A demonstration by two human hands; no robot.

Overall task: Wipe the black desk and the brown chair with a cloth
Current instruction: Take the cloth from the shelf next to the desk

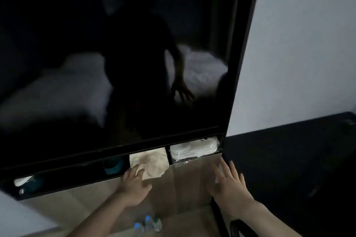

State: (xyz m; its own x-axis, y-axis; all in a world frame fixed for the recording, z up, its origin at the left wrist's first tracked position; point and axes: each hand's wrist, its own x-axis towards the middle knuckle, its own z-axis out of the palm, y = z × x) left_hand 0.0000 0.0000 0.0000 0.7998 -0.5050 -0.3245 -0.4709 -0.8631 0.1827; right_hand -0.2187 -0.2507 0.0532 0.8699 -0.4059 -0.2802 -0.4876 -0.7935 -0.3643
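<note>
A crumpled cream cloth [152, 161] lies in a shelf compartment under a big dark screen and spills over the front edge. My left hand [134, 184] reaches up to it, fingertips touching its lower left corner, fingers loosely spread. My right hand [227, 181] is held flat with straight fingers against the pale wooden panel below the shelf. The black desk [289, 159] stretches to the right, its top dark and hard to read. No brown chair is visible.
The large black screen [115, 63] fills the upper view and reflects beds and a person. Folded white towels [194, 150] fill the compartment right of the cloth; a teal cup [112, 165] sits left of it. Small water bottles [148, 223] stand below.
</note>
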